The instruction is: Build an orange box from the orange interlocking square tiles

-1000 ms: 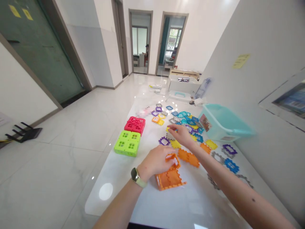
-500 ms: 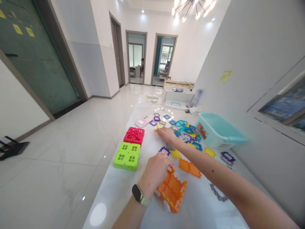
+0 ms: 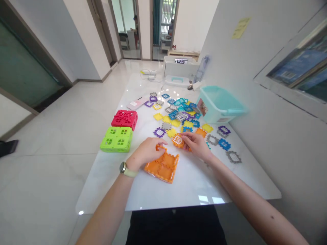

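Note:
My left hand (image 3: 150, 149), with a watch on its wrist, is closed on the top left edge of an orange interlocking-tile tray (image 3: 166, 168). The tray has a flat base of several joined tiles with low upright sides. My right hand (image 3: 196, 145) pinches an orange window tile (image 3: 178, 140) just above the table, right of the tray and apart from it. More orange shows under the right fingers, but I cannot tell whether it is joined on. Left of my hands sit a green tile box (image 3: 117, 140) and a red tile box (image 3: 124, 119).
Loose yellow, blue, grey and purple tiles (image 3: 181, 116) lie heaped beyond my hands. A turquoise bin (image 3: 219, 102) stands by the wall. Farther back are a pink phone-like object (image 3: 138, 102), a lidded case (image 3: 177, 80) and a white box (image 3: 178, 69). The table's near edge is close to me.
My right hand has come back from the far tiles towards the orange tray and now holds an orange window tile. The tray lies flatter, my left hand still on it. The view has tilted down.

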{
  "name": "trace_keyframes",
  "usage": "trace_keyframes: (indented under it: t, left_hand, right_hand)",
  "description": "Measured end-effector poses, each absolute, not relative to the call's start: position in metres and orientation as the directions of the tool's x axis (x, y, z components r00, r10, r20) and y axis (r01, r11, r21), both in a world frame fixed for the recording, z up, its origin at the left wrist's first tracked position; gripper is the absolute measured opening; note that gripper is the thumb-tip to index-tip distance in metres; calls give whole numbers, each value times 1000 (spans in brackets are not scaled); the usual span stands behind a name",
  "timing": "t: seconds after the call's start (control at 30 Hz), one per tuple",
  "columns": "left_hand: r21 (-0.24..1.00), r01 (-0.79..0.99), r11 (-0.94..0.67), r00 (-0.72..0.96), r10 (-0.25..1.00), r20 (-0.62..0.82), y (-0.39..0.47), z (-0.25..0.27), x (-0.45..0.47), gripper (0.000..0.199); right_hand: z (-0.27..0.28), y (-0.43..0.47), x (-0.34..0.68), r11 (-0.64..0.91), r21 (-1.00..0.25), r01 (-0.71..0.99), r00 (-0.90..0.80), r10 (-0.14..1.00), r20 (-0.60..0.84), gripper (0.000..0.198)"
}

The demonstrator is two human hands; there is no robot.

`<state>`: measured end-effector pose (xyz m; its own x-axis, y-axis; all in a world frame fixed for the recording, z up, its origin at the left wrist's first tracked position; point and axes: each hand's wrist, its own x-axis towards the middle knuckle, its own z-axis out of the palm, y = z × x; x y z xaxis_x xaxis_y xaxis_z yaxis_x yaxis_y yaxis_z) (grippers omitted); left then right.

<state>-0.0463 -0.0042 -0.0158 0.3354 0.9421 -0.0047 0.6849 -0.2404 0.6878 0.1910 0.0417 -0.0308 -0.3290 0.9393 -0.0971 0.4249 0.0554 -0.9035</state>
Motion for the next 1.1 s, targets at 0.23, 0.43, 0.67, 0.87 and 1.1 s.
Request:
trace_keyframes:
  t: [0.23, 0.43, 0.67, 0.87, 1.1]
  left_hand:
    - [681, 699, -219, 381, 919, -96, -5, -14, -42, 28]
    - [674, 704, -222, 375, 923, -87, -4, -17, -41, 28]
    - [651, 718, -246, 393, 915, -88, -4, -16, -41, 23]
    - [712, 674, -197, 366, 926, -89, -6, -18, -43, 29]
    - [725, 648, -234, 401, 914, -63, -7, -26, -47, 45]
  right_hand:
    - [-36, 32, 191, 268, -830, 488, -464, 886, 13, 33]
    - [-30, 22, 185, 427, -734, 529, -586, 809, 47, 28]
    - [-30, 23, 186, 404, -775, 486, -655, 756, -17, 41]
    - [-37, 23, 189, 496, -688, 530, -597, 794, 113, 45]
    - [-38, 24, 188, 544, -665, 511, -575, 792, 206, 45]
